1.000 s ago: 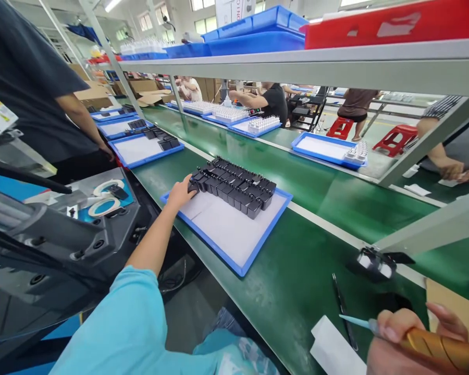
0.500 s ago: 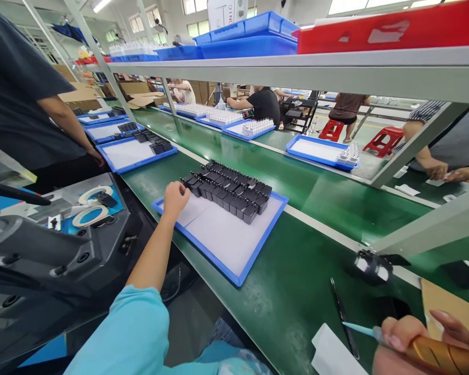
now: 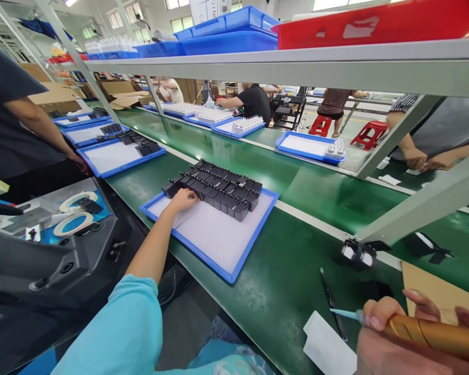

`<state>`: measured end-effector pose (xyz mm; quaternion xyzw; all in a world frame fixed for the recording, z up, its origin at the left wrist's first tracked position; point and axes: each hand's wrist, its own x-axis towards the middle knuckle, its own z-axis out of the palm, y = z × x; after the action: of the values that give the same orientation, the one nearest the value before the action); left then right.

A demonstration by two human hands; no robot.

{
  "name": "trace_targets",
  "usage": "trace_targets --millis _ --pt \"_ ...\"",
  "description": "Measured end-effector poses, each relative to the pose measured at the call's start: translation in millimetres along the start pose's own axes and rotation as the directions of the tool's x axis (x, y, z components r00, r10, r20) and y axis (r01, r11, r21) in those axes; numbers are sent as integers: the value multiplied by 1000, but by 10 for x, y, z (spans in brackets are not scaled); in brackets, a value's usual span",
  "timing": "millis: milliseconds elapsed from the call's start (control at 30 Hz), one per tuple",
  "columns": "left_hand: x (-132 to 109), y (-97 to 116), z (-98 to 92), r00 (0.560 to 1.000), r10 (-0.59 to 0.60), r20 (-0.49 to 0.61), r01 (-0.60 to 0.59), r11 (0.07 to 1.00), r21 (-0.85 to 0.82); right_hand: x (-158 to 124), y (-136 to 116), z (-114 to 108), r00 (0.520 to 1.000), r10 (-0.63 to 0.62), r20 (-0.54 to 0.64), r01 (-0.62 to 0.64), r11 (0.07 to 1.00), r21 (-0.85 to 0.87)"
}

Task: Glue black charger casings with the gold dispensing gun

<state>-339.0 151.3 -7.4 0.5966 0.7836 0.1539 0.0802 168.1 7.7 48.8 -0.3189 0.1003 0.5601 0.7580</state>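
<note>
A blue-rimmed tray (image 3: 234,271) with a white liner lies on the green belt, with several rows of black parts (image 3: 222,185) along its far side. My left hand (image 3: 183,199) reaches onto the tray; its fingers are curled together on a black part at the near left end of the rows. My right hand (image 3: 391,346) is at the bottom right, closed round a gold-handled tool (image 3: 426,333) with a pale blue tip pointing left.
A white sheet (image 3: 328,349), a black pen-like tool (image 3: 330,302), a small black-and-white device (image 3: 355,253) and cardboard (image 3: 433,291) lie near my right hand. More blue trays (image 3: 117,156) sit upstream beside a co-worker's arm (image 3: 42,130). Left are a dark machine (image 3: 42,260) and tape rolls (image 3: 72,208). A shelf (image 3: 297,62) runs overhead.
The tray has drifted left with the view. My left hand drew back from the rows' left end, then moved right onto the front row. My right hand still holds the tool.
</note>
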Motion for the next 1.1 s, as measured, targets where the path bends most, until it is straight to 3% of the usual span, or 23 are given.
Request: trace_targets --millis 33,100,167,300,367,533,700,767,867,900,1000,1100 --pt "-20 9 5 1000 10 -1 -10 1000 -8 3 9 32 975 -196 107 208 972 -113" --pt "-56 42 12 1000 21 1 -21 999 -24 36 28 72 811 -481 334 566 790 -235" --pt "-89 106 20 999 41 33 -40 998 -54 95 44 66 702 -543 461 686 690 -231" --pt "-169 296 34 986 100 132 -83 988 -132 169 55 -9 607 -520 601 736 653 -178" --pt "-228 388 22 982 112 150 -88 984 -154 142 47 -14 612 -502 611 724 666 -179" --pt "-375 608 -60 939 218 266 -159 961 -225 14 20 59 708 -433 559 639 729 -244" --pt "-545 973 -172 913 268 308 -203 953 -227 -49 20 103 720 -432 543 633 731 -257" --pt "-662 1231 -171 860 359 361 -266 921 -283 -70 23 121 721 -431 542 633 728 -263" --pt "-778 1708 -3 733 560 386 -338 793 -507 -83 24 138 714 -432 550 636 729 -253" --pt "-775 1856 99 726 570 384 -315 773 -550 -78 23 136 710 -433 555 637 730 -246" --pt "-631 2144 461 843 414 345 -176 817 -549 -38 15 111 697 -433 571 641 733 -227" --pt "-429 2153 767 904 293 312 -94 847 -524 4 7 77 684 -434 586 643 738 -204"
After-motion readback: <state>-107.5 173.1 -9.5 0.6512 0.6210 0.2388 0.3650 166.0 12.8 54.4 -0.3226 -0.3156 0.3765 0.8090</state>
